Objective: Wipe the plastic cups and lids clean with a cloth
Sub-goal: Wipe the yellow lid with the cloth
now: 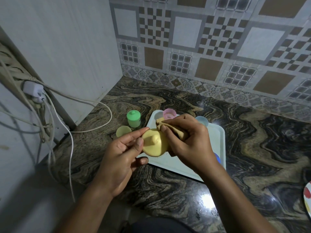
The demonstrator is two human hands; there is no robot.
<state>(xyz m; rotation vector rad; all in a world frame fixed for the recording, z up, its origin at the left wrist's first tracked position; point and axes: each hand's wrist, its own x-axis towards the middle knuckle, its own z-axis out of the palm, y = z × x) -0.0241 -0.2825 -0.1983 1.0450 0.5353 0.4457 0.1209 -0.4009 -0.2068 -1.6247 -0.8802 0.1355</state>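
Note:
My left hand [122,153] pinches a round yellow lid [154,143] with a knob, held above the near left corner of the white tray [217,142]. My right hand [188,140] grips a bunched tan cloth [161,123] that presses on the lid's right edge. A yellow cup [123,131] stands open on the counter left of the tray. Behind it stands a green cup [133,118] with its lid on. On the tray's far end sit a pink cup [169,113] and a pale blue cup [202,120]. A blue piece [217,158] peeks out behind my right wrist.
The tray lies on a dark swirled stone counter [252,157] in a tiled corner. White cables [70,132] hang from a plug [33,91] on the left wall and trail onto the counter. A red-spotted plate edge [308,197] shows at the far right.

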